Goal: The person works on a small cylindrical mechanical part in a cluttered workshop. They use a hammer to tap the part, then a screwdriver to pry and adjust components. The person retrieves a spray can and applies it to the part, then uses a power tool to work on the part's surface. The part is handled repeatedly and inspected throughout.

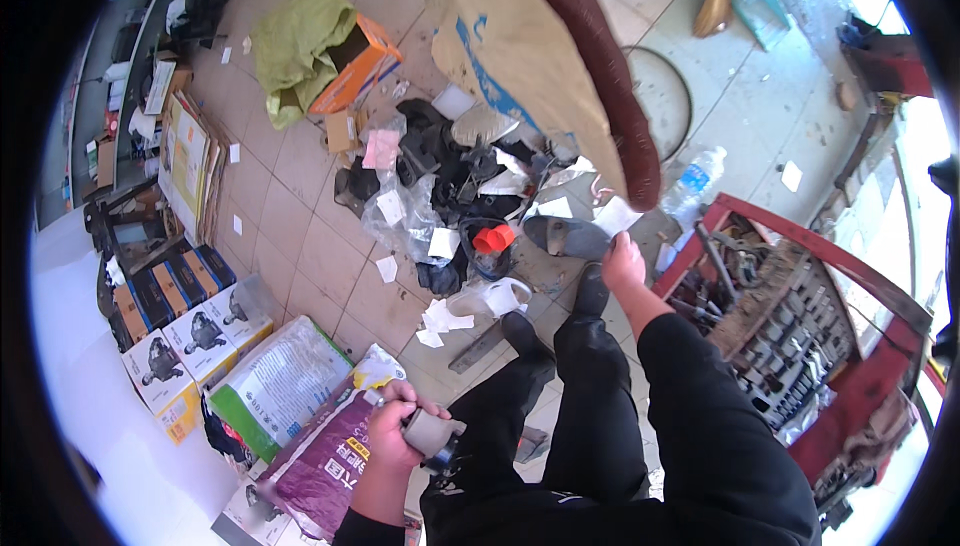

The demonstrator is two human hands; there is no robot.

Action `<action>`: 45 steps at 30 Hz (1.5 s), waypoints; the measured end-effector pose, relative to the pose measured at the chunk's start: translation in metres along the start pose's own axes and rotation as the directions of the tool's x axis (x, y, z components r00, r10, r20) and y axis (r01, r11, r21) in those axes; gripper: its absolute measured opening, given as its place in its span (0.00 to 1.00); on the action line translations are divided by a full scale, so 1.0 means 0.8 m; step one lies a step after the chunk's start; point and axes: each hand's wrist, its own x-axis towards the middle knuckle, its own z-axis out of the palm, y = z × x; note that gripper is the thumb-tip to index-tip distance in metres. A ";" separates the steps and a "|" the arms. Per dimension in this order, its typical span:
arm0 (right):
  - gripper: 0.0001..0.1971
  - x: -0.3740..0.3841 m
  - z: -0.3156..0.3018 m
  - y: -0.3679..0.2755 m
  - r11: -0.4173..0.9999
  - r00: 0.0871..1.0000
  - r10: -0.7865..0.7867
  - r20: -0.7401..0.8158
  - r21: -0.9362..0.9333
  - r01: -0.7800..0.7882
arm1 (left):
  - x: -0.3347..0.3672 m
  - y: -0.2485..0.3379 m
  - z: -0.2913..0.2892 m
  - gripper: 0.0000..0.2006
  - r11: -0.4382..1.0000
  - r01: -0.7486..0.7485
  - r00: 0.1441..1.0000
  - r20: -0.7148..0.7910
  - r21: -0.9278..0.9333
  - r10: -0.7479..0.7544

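Observation:
My left hand point(395, 431) is closed around a grey rounded metal part point(432, 434) with a dark end, held above my left thigh. Farther forward, my right hand point(625, 264) has its fingers drawn together by a dark sole-shaped piece point(567, 237); whatever they grip is too small or hidden to make out. Just beyond that hand ends a long, thick brown strip point(610, 76), which edges a broad tan sheet point(520, 41) with blue marks. Whether the hand touches the strip, I cannot tell.
Ahead lies a heap of dark scraps, plastic and paper point(430, 161). A red-framed tool tray point(790, 331) stands at my right, a water bottle point(695, 181) beyond it. Boxes point(200, 341) and a purple sack point(315, 461) line the left. An orange box point(365, 66) lies farther off.

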 end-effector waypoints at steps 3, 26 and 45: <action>0.14 -0.077 -0.106 -0.042 0.993 0.991 -0.081 -0.109 0.080 0.090 | -0.044 0.018 0.044 0.08 0.999 0.026 0.998 0.059 -0.028 -0.024; 0.10 -0.131 -0.587 -0.477 0.095 0.797 -0.580 0.167 0.986 -0.138 | -0.262 0.100 0.101 0.06 0.932 -0.192 0.981 -0.041 -0.307 0.188; 0.12 -0.203 -0.576 -0.353 0.777 0.904 -0.420 0.079 0.545 0.314 | -0.269 0.124 0.108 0.05 0.953 -0.222 0.971 0.041 -0.206 0.235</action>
